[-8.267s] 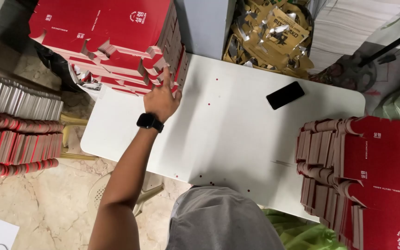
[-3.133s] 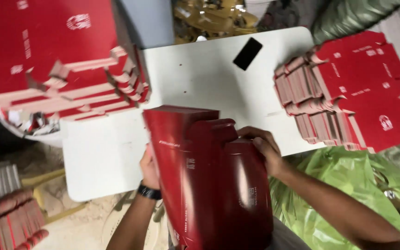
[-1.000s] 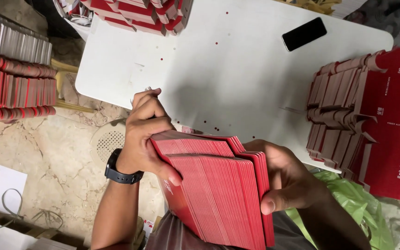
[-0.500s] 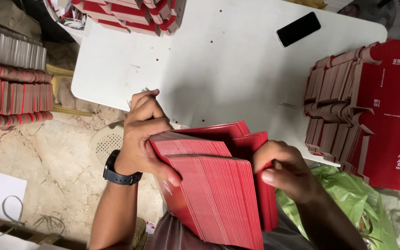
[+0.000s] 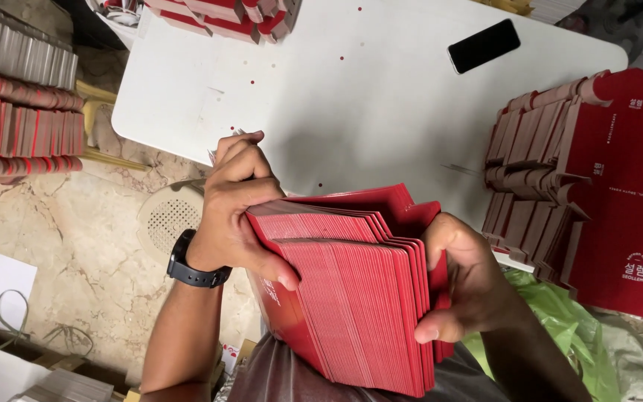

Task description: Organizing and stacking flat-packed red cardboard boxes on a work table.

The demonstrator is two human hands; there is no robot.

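A thick stack of flat red cards (image 5: 359, 298) is held up on edge between the two hands, close to the body and just past the near edge of the white worktop (image 5: 351, 112). The left hand (image 5: 236, 216) is pressed on the left face of the stack, with the thumb laid over the top edges; its grip is closed on the stack. The right hand (image 5: 463, 283) is wrapped round the right side, with the thumb across the front edges, so its grip is clamped on the stack too. The cards at the top are fanned out a little and are not lined up. If the squeeze is eased, the smooth cards could slide on each other, and some could be dropped on the stone floor (image 5: 76, 238) below, since nothing is under the stack. A tight squeeze could bend the outer cards. On the right of the worktop a big pile of red cards (image 5: 582, 186) is stacked, and it hangs a bit over the edge; it could be knocked by the right elbow. A black phone (image 5: 483, 45) lies farther back, well apart from the hands. More red cards (image 5: 225, 15) are piled at the far left corner. A black watch (image 5: 191, 264) is worn on the left wrist.
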